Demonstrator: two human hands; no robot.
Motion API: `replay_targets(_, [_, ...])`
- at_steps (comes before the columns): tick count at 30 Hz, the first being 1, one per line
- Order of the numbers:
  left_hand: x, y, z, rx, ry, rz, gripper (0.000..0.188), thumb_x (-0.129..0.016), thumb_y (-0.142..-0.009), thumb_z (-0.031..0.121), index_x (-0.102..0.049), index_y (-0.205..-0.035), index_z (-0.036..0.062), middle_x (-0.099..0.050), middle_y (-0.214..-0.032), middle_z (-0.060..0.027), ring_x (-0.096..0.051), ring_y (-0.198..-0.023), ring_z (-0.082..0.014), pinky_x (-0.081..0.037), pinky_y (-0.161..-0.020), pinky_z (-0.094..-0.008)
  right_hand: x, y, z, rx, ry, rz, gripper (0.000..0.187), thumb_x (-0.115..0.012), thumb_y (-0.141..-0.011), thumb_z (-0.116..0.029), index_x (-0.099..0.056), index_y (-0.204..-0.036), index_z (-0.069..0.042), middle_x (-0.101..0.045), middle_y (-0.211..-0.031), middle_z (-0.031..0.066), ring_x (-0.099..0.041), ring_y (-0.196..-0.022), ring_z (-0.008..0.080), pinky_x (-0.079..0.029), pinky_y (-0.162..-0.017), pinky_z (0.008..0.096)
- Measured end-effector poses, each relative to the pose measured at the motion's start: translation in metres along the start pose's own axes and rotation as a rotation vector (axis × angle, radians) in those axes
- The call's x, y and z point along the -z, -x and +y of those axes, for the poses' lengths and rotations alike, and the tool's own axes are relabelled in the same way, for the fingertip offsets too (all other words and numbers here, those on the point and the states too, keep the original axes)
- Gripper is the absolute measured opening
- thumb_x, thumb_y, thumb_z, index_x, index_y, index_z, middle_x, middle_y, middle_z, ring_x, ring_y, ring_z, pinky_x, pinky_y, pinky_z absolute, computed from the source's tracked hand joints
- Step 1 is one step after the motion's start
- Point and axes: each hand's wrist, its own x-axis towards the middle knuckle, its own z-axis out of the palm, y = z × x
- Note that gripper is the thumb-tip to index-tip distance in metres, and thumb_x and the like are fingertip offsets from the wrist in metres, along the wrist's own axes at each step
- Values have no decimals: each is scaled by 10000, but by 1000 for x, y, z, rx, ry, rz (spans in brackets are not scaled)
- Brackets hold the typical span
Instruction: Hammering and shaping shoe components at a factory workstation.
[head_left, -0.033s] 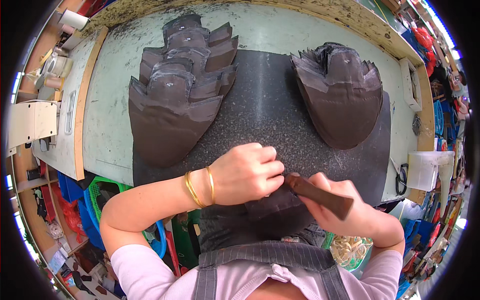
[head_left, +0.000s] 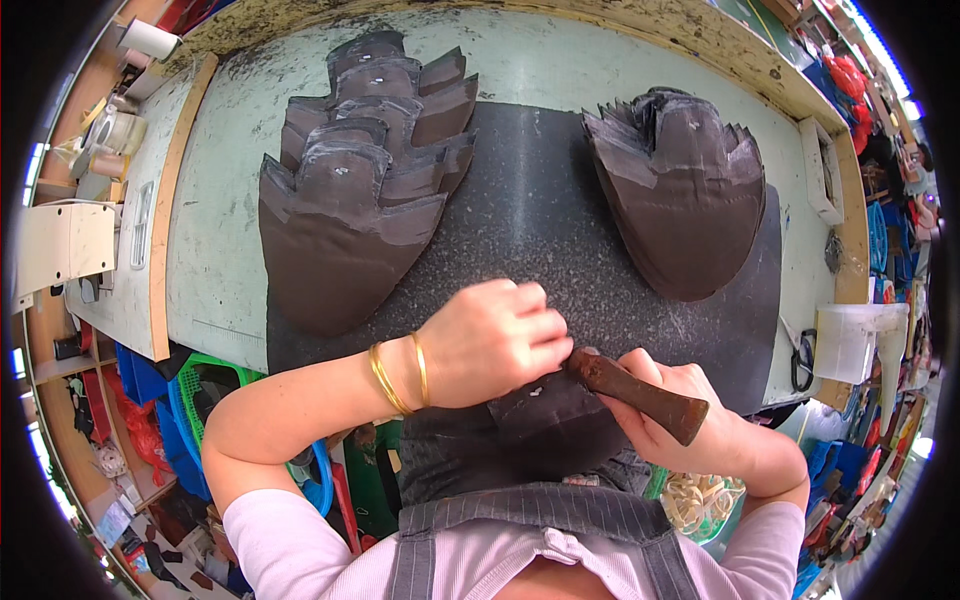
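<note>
slanting across right-hand fingers (head_left: pixel 628 418): 1 brown handle (head_left: pixel 645 397)

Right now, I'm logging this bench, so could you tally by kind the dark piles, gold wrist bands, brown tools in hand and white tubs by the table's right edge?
Piles: 2
Bands: 2
Tool: 1
Tub: 1
Total: 6

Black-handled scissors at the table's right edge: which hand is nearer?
Right. The right hand is left of the scissors, holding the brown tool; the left hand is farther left.
</note>
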Motion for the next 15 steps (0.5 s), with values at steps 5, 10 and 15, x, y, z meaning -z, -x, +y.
replay_targets(5, [-4,6,2,135,135,23,145,-717,-739,214,-681,-855,137,-602,-858,40,-542,-736,-176,-479,-644,-299,2,-4,5,69,-52,37,324,-625,-805,-47,-562,-1121,-17,-486,-737,95,-576,-549,266,-436,-419,351])
replay_targets(10, [-5,9,11,98,15,32,153,-667,-706,174,-679,-852,129,-607,-865,33,-547,-747,-159,-466,-623,-291,5,-5,1,90,-30,48,372,-628,-794,-36,-564,-1160,-46,-483,-756,95,-566,-554,261,-433,-422,363])
replay_targets(15, [-5,8,19,70,-53,-1,175,-640,-696,156,-675,-853,88,-604,-887,-1,-545,-747,-154,-453,-609,-285,2,-8,3,74,-22,-70,357,-619,-804,-50,-558,-1156,-52,-473,-753,93,-548,-509,272,-438,-413,379])
